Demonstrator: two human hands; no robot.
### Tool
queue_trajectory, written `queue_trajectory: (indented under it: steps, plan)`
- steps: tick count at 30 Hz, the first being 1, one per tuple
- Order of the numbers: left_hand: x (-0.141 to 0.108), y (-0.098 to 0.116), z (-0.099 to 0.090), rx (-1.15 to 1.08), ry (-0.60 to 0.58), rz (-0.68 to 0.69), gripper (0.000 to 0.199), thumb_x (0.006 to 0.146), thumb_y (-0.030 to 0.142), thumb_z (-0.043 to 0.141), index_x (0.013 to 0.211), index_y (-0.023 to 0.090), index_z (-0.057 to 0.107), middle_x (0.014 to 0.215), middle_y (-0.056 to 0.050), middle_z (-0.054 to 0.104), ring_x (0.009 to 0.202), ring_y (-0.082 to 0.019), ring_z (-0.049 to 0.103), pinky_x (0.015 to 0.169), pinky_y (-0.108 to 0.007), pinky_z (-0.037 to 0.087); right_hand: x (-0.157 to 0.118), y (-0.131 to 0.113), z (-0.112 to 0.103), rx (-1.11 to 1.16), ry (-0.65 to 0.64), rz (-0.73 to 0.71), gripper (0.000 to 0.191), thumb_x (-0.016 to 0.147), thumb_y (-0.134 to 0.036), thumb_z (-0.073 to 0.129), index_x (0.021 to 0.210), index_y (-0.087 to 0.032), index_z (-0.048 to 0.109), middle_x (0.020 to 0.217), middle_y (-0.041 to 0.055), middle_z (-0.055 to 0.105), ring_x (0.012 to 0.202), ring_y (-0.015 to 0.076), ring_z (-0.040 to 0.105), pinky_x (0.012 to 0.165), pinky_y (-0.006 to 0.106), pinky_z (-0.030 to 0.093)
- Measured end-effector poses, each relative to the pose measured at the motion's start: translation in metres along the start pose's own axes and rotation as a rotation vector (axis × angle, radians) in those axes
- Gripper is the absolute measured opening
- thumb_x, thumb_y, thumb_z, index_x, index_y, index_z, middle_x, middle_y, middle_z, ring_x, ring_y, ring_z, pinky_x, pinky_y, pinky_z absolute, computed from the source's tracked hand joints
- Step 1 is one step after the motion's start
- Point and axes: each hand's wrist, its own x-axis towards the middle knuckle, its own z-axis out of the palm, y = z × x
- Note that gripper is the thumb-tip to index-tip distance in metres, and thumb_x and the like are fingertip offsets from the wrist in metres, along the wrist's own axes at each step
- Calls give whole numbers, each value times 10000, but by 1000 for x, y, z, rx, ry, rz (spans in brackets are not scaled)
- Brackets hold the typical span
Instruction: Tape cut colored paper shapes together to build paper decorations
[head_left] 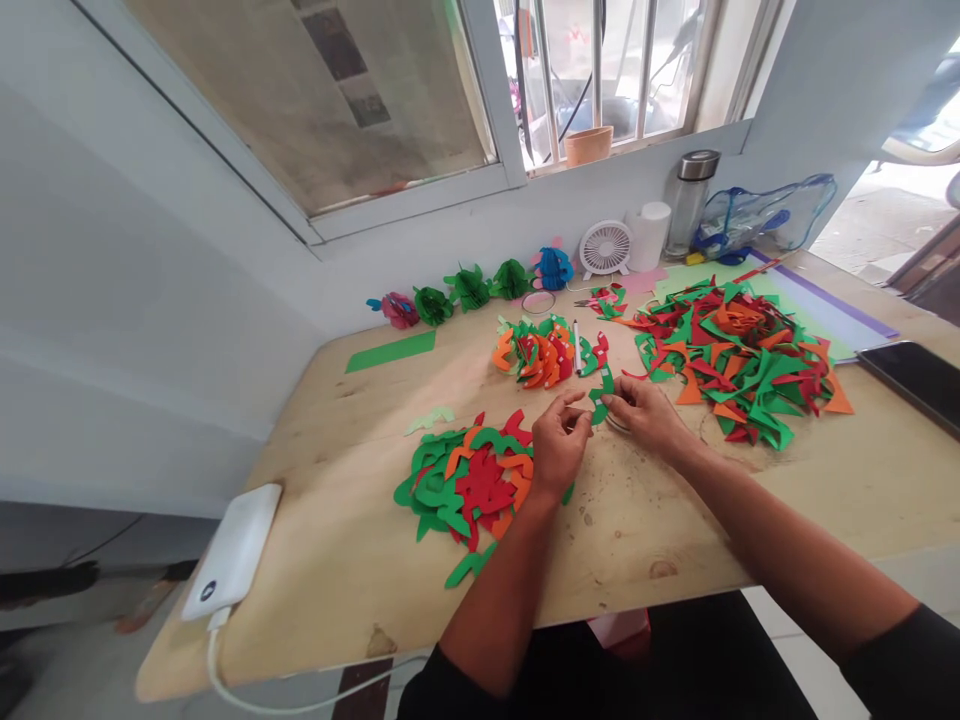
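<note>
Head view | right hand [646, 412]: grip pinching green cutout [597, 413] above counter [322, 470], seemingly to steady it | left hand [559, 440]: fingers curled alongside, grip contents unclear | cutout pile [435, 480] by left wrist, likely for reach

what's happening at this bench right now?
A person is working on small paper cutouts at a wooden table. Their right hand holds a green piece with small white patches; the left hand is close beside it, fingers pinched. A pile of curved cutouts lies by the left forearm, and a heap of angular scraps sits beyond the right.
</note>
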Motion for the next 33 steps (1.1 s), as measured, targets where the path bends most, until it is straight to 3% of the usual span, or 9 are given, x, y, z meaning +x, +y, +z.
queue_trajectory:
  steps: [3,7,10,13,23,33]
  plan:
    - [0,1,0,-25,-49,-30,233,731,249,604,927,136,662,633,-14,658,511,-105,595,481,-200,445,0,-2,-2,2,-6,-13,277,773,-356,487,575,-208,364,512,-66,333,497,89,315,474,237,238]
    - [2,-2,-1,-113,-50,-83,262,729,295,622,921,122,660,664,-45,679,504,-105,595,420,-182,403,4,-5,-12,19,0,-25,232,796,-364,476,676,-179,547,589,-26,512,549,110,432,517,238,318]
    - [6,-7,-2,-213,35,-124,350,720,358,642,961,105,641,678,-62,685,493,-98,589,409,-177,385,10,0,-26,-76,163,10,233,802,-350,480,763,-167,617,696,24,628,621,138,518,568,248,366]
    - [9,-10,-2,-288,77,-154,395,690,382,670,956,94,625,671,-63,680,479,-94,581,405,-177,379,15,11,-36,-294,224,28,195,792,-307,503,796,-174,646,738,39,660,639,152,543,588,260,367]
    - [6,-4,3,-314,44,-199,401,693,319,651,1020,92,600,756,-98,709,509,-105,615,451,-192,427,10,13,-16,-745,28,-55,209,854,-232,461,887,-196,664,899,75,682,829,194,591,614,271,332]
    - [5,-14,7,-350,41,-147,381,683,327,653,993,108,610,745,-95,710,519,-121,619,460,-206,437,14,19,-11,-832,14,-66,166,824,-213,499,887,-193,652,892,69,677,862,201,576,681,284,336]
